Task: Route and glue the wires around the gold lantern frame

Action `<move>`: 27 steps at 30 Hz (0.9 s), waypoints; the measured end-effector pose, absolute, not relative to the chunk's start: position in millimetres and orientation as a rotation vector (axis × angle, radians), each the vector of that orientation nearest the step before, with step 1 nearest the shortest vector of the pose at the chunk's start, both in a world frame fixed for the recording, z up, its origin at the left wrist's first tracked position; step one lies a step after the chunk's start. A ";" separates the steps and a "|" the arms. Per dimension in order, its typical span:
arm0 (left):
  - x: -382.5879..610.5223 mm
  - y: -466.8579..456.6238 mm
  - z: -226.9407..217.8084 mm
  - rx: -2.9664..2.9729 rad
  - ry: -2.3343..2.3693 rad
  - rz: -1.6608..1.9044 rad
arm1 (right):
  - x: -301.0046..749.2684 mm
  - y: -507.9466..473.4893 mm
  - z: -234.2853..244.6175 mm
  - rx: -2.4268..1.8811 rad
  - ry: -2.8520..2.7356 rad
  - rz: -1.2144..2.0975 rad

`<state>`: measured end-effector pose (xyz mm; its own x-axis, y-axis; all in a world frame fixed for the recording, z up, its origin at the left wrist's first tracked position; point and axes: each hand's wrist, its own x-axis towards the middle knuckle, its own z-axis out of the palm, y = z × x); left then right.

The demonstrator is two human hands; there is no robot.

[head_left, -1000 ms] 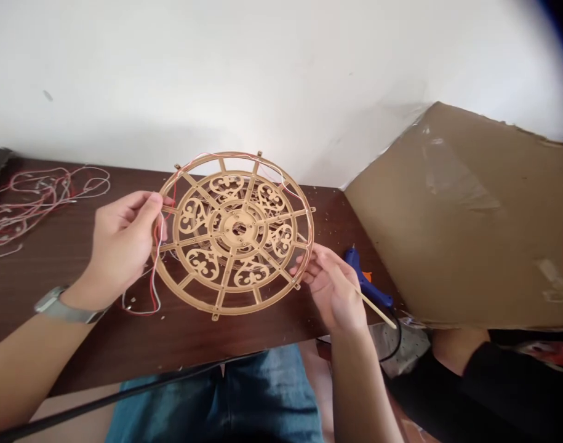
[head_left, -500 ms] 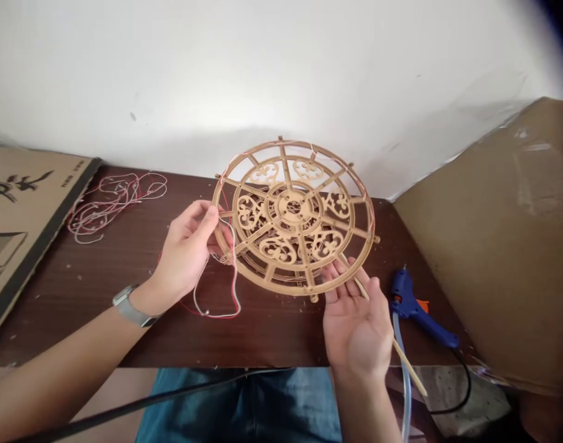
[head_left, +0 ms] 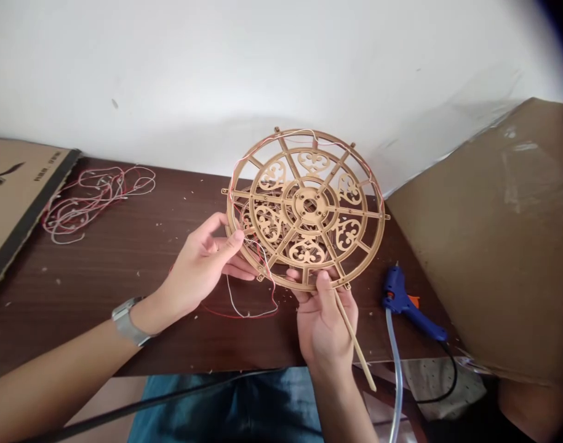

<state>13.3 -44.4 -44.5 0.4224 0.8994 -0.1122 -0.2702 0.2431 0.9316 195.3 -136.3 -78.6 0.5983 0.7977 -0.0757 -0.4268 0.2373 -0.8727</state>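
Note:
Between both hands a round tan openwork wheel frame point(head_left: 310, 206), with spokes and scroll ornaments, is held up and tilted towards me. My left hand point(head_left: 207, 261) pinches its left rim, thumb on top. My right hand point(head_left: 327, 323) grips the bottom rim, thumb in front and fingers behind. A thin wooden stick point(head_left: 355, 341) slants down beside the right thumb; its upper end is hidden. Red and white wires point(head_left: 275, 298) run along the rim and hang in a loop by my left hand. Other tan parts behind the wheel are partly hidden.
A tangle of red and white wires point(head_left: 85, 200) lies on the dark wooden table point(head_left: 138, 264). A printed cardboard box point(head_left: 29, 184) is at the left. A blue glue gun point(head_left: 408, 304) with a clear glue stick lies at the right, near a cardboard panel point(head_left: 488, 246). A white wall stands behind.
The wheel has turned and shifted slightly right. My right hand, spread palm-up beneath it before, has moved left and closed its thumb on the bottom rim. My left hand still pinches the rim.

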 end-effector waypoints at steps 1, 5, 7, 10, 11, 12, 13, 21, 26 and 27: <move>12.9 -44.1 -44.2 1.017 0.761 0.907 | 199.3 -136.1 -78.4 -1.013 -0.434 0.884; 8.6 -40.3 -42.9 1.056 0.775 0.927 | 215.6 -137.7 -77.2 -0.991 -0.447 0.903; 5.5 -37.0 -42.0 1.063 0.807 0.991 | 223.7 -139.7 -76.7 -1.004 -0.465 0.901; 1.1 -33.1 -39.5 1.040 0.840 1.071 | 235.5 -143.2 -75.9 -1.013 -0.500 0.888; 0.0 -32.5 -38.6 1.038 0.846 1.080 | 238.9 -144.2 -75.8 -1.015 -0.515 0.884; -0.8 -32.3 -37.9 1.043 0.847 1.078 | 242.0 -144.9 -75.8 -1.020 -0.531 0.878; -1.3 -32.4 -37.5 1.053 0.841 1.069 | 244.5 -145.4 -76.0 -1.030 -0.546 0.869; 5.9 -34.1 -42.4 1.132 0.799 0.998 | 247.5 -143.8 -78.9 -1.079 -0.576 0.847; 8.0 -35.8 -47.4 1.138 0.789 0.943 | 245.3 -142.8 -74.7 -1.092 -0.574 0.864; 7.9 -36.9 -48.8 1.144 0.772 0.910 | 244.9 -142.5 -73.5 -1.094 -0.571 0.869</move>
